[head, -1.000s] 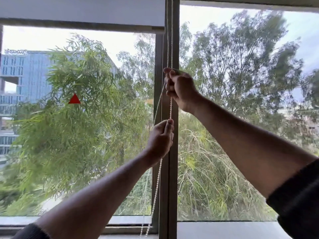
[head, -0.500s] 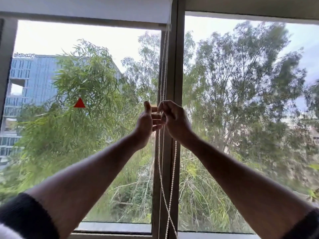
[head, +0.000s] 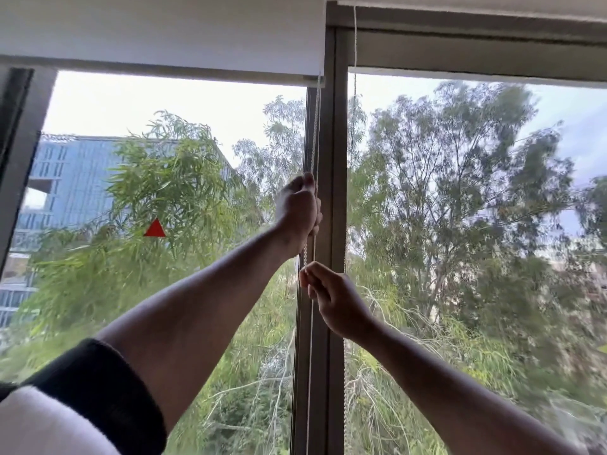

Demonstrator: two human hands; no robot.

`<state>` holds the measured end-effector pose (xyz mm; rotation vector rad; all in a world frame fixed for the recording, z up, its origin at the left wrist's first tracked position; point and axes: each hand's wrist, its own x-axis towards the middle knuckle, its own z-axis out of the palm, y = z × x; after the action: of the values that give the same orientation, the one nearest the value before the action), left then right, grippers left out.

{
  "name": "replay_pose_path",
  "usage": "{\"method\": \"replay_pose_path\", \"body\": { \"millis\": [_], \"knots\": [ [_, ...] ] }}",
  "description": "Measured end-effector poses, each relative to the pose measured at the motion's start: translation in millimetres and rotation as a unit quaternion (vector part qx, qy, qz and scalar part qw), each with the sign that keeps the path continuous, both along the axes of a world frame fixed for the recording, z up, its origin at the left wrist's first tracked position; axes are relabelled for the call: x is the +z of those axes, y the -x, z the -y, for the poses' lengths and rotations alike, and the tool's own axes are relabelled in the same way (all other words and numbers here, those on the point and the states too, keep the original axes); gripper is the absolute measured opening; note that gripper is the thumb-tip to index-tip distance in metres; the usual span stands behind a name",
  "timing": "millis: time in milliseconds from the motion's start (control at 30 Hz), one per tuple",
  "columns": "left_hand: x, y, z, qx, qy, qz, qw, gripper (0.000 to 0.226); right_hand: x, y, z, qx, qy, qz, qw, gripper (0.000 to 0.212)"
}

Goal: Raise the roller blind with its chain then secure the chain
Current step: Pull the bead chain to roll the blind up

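Observation:
A white roller blind (head: pixel 157 34) hangs rolled high over the left window pane, its bottom bar near the top of the glass. Its white bead chain (head: pixel 314 133) runs down beside the central window post (head: pixel 336 192). My left hand (head: pixel 297 210) is closed in a fist around the chain, high up. My right hand (head: pixel 335 300) pinches the same chain just below, thumb and fingers together. Below my hands the chain hangs down along the post and leaves the view at the bottom.
A second blind (head: pixel 476 8) sits fully raised over the right pane, with its own thin cord (head: pixel 355 44) hanging by the post. Trees and a glass building lie outside. A red triangle sticker (head: pixel 154 228) is on the left pane.
My left hand has climbed from below to above my right hand on the chain. My right hand has dropped lower. The view has tilted up, showing more of the blind.

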<state>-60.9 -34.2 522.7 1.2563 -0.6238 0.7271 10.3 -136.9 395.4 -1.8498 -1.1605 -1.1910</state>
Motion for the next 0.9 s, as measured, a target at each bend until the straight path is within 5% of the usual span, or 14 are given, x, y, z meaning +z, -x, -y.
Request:
{"method": "replay_pose_path", "body": {
  "millis": [133, 300, 533, 700, 900],
  "knots": [
    [-23.3, -1.3, 2.1, 0.026, -0.034, 0.026, 0.999, 0.038, 4.5, -6.1, 12.4, -0.064, 0.058, -0.052, 0.995, 0.025],
    [-62.2, -6.4, 8.2, 0.052, -0.065, 0.055, 0.995, 0.033, 42.0, 10.8, 20.4, 0.053, -0.003, -0.191, 0.98, 0.047],
    [-121.8, -22.1, 7.8, 0.005, -0.092, -0.007, 0.996, 0.037, 133.0, 48.4, 7.6, 0.339, -0.236, -0.345, 0.843, 0.026],
    [-133.7, -26.4, 3.0, 0.02, -0.122, 0.011, 0.992, 0.031, 143.5, 38.7, -14.7, 0.148, -0.181, -0.201, 0.951, 0.032],
    [-121.6, -36.9, -20.8, -0.008, -0.159, -0.063, 0.985, 0.04, 121.0, 27.8, -22.9, 0.103, -0.153, -0.068, 0.98, 0.038]
  ]
}}
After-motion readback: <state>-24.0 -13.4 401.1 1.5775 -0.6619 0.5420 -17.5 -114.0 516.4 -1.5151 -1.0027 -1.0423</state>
